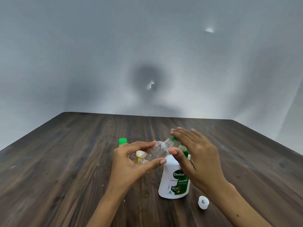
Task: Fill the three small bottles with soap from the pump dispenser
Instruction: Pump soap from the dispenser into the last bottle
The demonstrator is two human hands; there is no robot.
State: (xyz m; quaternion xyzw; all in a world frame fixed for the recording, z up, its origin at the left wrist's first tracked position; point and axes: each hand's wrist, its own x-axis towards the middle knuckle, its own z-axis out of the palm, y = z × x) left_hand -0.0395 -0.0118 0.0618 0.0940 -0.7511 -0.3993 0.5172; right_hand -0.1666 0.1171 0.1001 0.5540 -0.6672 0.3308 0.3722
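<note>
Under pump spout [174,138] | clear bottle [158,150] tilted | left fingers [161,161] pinch it

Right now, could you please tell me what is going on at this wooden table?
A person is filling small bottles with soap. The left hand grips a clear, uncapped small plastic bottle, tilted with its threaded mouth toward the green nozzle of the white Dettol pump dispenser. The right hand lies flat over the pump head, fingers straight. The bottle looks empty. A white cap lies on the table, and a green-capped bottle stands behind the left hand.
</note>
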